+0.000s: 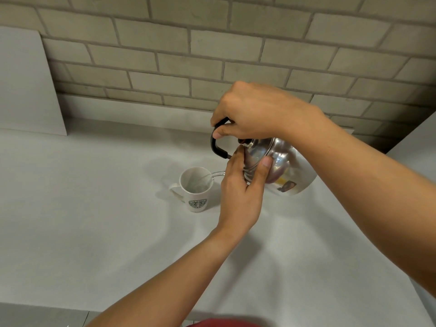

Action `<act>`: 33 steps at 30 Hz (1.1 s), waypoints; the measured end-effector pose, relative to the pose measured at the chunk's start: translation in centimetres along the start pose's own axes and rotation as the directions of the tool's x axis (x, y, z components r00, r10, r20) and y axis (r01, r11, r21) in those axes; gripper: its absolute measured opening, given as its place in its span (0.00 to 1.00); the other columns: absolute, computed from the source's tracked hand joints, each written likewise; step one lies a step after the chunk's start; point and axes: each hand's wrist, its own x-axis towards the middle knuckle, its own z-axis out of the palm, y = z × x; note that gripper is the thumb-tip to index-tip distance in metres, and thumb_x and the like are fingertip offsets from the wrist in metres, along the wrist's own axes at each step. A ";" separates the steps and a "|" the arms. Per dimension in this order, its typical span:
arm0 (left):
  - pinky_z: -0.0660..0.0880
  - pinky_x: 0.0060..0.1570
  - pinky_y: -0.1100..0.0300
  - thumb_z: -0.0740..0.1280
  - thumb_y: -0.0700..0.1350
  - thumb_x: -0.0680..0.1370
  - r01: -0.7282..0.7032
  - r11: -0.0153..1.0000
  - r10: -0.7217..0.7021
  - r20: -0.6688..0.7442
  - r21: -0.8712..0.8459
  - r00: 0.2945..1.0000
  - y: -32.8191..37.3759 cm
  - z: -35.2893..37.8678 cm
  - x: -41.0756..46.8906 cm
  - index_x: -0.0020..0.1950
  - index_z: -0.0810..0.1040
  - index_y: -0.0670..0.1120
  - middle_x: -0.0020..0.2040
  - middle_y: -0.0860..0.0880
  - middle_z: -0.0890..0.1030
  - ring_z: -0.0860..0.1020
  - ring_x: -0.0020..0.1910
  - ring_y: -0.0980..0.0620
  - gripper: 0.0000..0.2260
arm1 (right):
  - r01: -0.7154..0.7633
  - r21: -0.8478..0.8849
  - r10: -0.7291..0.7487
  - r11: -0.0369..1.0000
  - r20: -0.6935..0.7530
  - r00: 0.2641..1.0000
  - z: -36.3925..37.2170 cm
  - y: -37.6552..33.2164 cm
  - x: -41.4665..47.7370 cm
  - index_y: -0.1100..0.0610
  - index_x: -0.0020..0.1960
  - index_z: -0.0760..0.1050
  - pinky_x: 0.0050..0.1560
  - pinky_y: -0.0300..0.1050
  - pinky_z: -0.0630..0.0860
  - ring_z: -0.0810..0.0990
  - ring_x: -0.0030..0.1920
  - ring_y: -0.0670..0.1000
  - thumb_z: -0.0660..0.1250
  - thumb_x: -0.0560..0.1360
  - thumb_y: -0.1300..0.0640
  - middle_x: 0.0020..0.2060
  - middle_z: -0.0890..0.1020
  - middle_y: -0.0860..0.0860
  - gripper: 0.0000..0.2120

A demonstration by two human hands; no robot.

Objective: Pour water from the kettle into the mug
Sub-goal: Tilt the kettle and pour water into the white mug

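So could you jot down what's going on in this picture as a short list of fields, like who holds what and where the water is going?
setting: pale countertop against a brick wall
kettle: shiny metal, lifted and tipped toward the mug
right hand: grips the kettle's black handle
left hand: fingers pressed on the lid
water: clear stream running into the mug
mug: white, green logo, upright on the counter, handle to the left

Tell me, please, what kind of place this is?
Probably a kitchen or a mock-up of one: a pale countertop against a brick wall, with a steel kettle pouring into a mug.
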 end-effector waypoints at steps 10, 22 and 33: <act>0.72 0.70 0.59 0.63 0.68 0.78 -0.003 1.000 0.003 0.006 -0.017 1.000 0.4 0.0 0.1 0.78 0.73 0.52 0.71 0.56 0.79 0.76 0.70 0.57 0.32 | -0.002 -0.007 0.003 1.000 0.016 1.000 -0.3 -0.2 0.2 0.46 0.60 0.85 0.45 0.53 0.80 0.83 0.53 0.60 0.69 0.80 0.42 0.53 0.86 0.53 0.14; 0.72 0.71 0.57 0.63 0.68 0.79 0.015 1.000 -0.015 0.003 -0.025 1.000 0.3 -0.2 -0.2 0.79 0.72 0.53 0.71 0.57 0.79 0.76 0.71 0.60 0.32 | -0.004 0.003 0.004 1.000 0.015 1.000 -0.4 -0.6 0.0 0.47 0.58 0.85 0.44 0.53 0.81 0.83 0.50 0.59 0.69 0.79 0.42 0.49 0.86 0.51 0.13; 0.72 0.74 0.49 0.65 0.66 0.81 0.059 0.997 -0.061 0.043 0.039 0.997 -0.4 -0.8 -0.3 0.80 0.71 0.52 0.74 0.53 0.78 0.75 0.73 0.54 0.31 | -0.014 0.063 0.013 0.998 0.005 1.000 0.3 -0.1 -0.4 0.47 0.59 0.85 0.48 0.58 0.83 0.84 0.50 0.59 0.68 0.80 0.40 0.48 0.86 0.52 0.15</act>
